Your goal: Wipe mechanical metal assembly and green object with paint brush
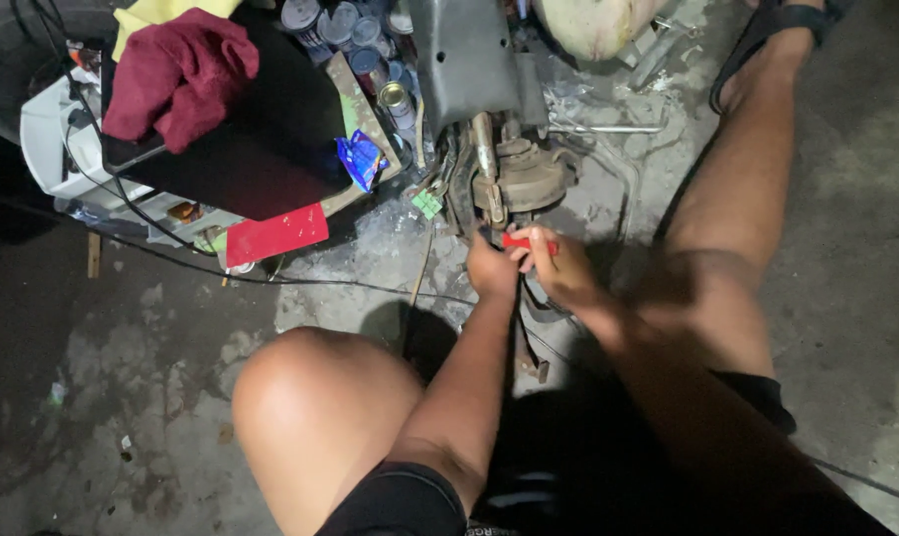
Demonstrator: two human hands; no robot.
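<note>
Both hands meet low in front of a grimy metal hub [517,177] that sits on the concrete floor [171,397], between the person's bent knees. The right hand [558,270] pinches a small red tool [525,241] between thumb and fingers, its tip aimed at the underside of the hub. The left hand [491,266] is curled into a loose fist just beside it, touching the right fingers; it may be gripping a thin part or cable there, but shadow hides what lies inside the fist (the light falls mostly on the hub itself). Dark cables [535,298] run down from the hub past the wrists. To the left, well apart from the hands, a maroon rag [181,74] lies on a black panel [261,139], with a red card [276,234] at its lower edge, a blue wrapper [362,159] beside it and several cans [355,35] behind.
</note>
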